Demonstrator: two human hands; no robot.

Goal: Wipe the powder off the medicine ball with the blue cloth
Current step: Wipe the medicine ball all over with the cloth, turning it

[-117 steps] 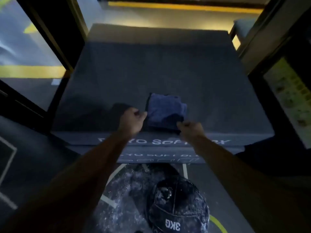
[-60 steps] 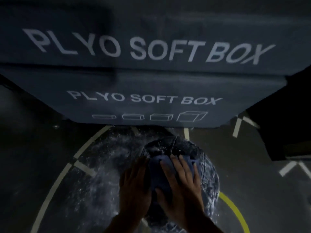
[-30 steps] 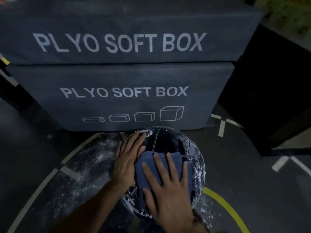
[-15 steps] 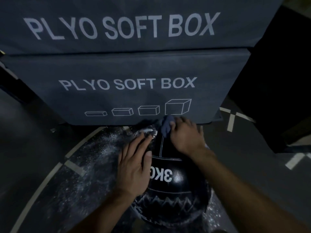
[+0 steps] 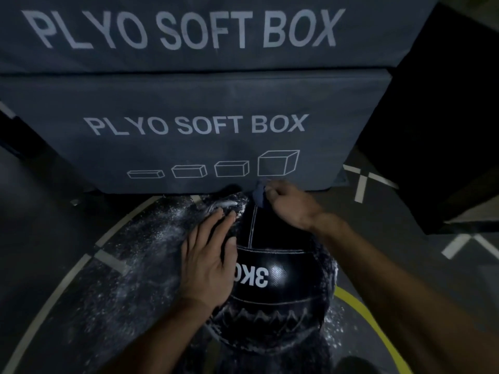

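- The black medicine ball (image 5: 272, 287), marked "3KG", sits at 6 o'clock on the powder-dusted floor (image 5: 129, 265).
- The left hand (image 5: 208, 265) lies flat, fingers straight, on the ball's 9 o'clock side.
- The right hand (image 5: 290, 205) grips the bunched blue cloth (image 5: 258, 195) at the ball's 12 o'clock edge.
- Two stacked grey boxes (image 5: 189, 103) at 12 o'clock read "PLYO SOFT BOX".

2 hands are seen: 1 left hand (image 5: 209, 261) and 1 right hand (image 5: 290, 205). 1 medicine ball (image 5: 272, 298) is counted, marked with 1 "3KG" label (image 5: 253, 276). 1 blue cloth (image 5: 259, 194) is seen. 2 plyo soft boxes are counted, 1 upper box (image 5: 189, 31) stacked on 1 lower box (image 5: 194, 125); 4 box outlines (image 5: 213, 168) are printed on the lower one. 1 yellow floor line (image 5: 370, 322) and 1 patch of spilled powder (image 5: 151, 255) are seen.
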